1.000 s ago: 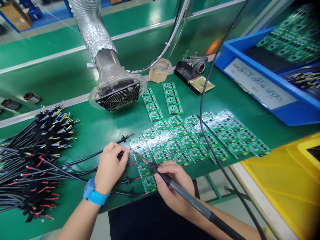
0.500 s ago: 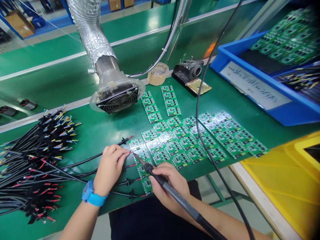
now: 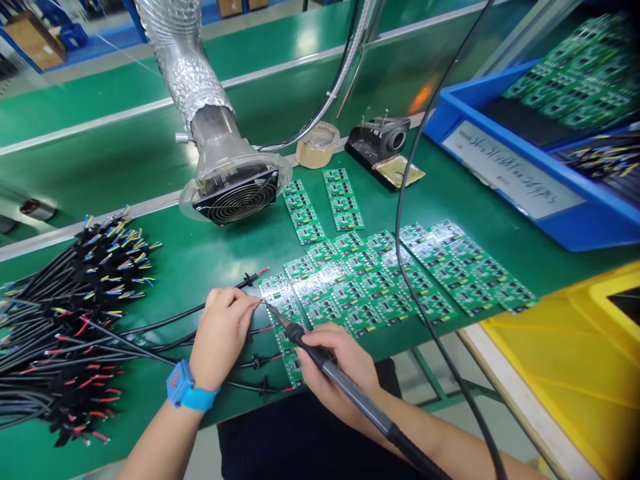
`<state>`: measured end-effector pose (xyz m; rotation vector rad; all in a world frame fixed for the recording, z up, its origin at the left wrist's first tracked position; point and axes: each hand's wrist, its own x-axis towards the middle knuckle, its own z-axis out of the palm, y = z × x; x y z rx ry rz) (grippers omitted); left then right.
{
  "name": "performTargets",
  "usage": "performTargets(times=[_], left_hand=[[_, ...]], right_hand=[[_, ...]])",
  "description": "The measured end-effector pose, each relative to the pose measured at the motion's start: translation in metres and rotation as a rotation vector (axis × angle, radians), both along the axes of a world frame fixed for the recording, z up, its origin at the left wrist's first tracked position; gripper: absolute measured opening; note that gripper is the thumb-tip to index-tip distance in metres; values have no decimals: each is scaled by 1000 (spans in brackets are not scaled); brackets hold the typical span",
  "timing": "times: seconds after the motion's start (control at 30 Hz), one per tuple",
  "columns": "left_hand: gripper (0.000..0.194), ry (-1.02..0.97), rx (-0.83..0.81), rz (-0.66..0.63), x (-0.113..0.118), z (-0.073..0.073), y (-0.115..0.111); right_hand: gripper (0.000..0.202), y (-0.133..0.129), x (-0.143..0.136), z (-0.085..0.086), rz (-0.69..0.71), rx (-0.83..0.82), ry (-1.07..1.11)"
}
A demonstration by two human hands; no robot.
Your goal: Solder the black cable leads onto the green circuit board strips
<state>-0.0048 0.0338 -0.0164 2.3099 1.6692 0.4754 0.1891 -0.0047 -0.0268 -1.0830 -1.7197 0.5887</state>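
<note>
Pinched between the thumb and forefinger of my left hand [image 3: 223, 330] is a thin red wire [image 3: 261, 302], its end at the left edge of a green circuit board strip [image 3: 285, 340]. My right hand [image 3: 340, 367] is closed round a soldering iron [image 3: 320, 360], whose tip meets the board beside that wire end; whether they touch is too small to tell. Other black cables [image 3: 257, 362] with red ends lie along the same board edge, above and below my left hand. More boards [image 3: 360, 287] lie side by side to the right.
A fume extractor [image 3: 237, 193] hangs over the bench. Bundled cables [image 3: 90, 320] lie at left. Behind the boards are a tape roll [image 3: 317, 147] and an iron stand [image 3: 380, 147]. A blue bin [image 3: 525, 173] and a yellow bin [image 3: 565, 353] stand right. The iron's black cord [image 3: 415, 160] crosses the view.
Both hands stay almost where they were, with the wire and the soldering iron still held at the board's left edge. The view has shifted very slightly.
</note>
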Motion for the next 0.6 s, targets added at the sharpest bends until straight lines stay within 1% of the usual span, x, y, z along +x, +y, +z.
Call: performTargets(times=[0.2, 0.4, 0.6], left_hand=[[20, 47, 24, -1, 1, -1, -2], [19, 110, 40, -11, 3, 2, -3], [20, 135, 67, -17, 4, 6, -4]], right_hand=[[25, -1, -1, -3, -4, 23, 14], [23, -3, 4, 4, -48, -61, 128], [23, -4, 9, 5, -55, -85, 111]])
